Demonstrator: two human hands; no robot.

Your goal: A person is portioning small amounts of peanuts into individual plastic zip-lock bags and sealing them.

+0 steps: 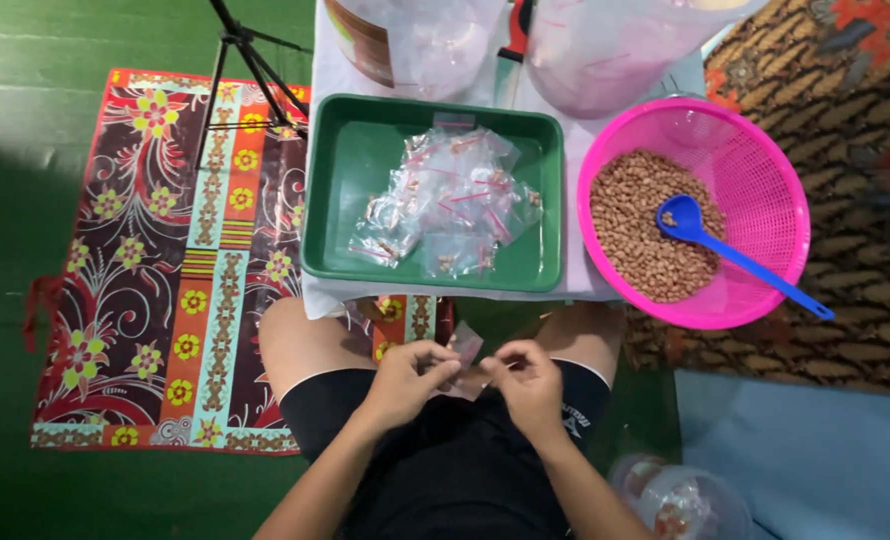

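Left hand (405, 378) and right hand (527, 382) brought together over the lap, fingers of both pinched on one small clear plastic bag (463, 352) held between them, above the black shorts (445, 460). Bag contents too small to tell. Bare knees to either side of the hands, just below the table edge. At lower right, beside the right forearm, a clear plastic container (680, 500) on a pale blue mat (815, 450).

Beyond the knees, a low table under a white cloth (575, 200). On it at left, a green rectangular tray (365, 170) holding a loose heap of small clear zip bags (450, 200) with red seal strips, each with a few nuts inside. Just beside the tray at right, a pink mesh basket (765, 170) half filled with peanuts (635, 230), a blue plastic scoop (725, 250) lying in it, handle over the rim.

At the far table edge, large clear plastic bags (605, 50), partly cropped. On the green floor at left, a flowered mat (165, 260) with black tripod legs (250, 70) standing on it; at right, a brown patterned cloth (855, 90).
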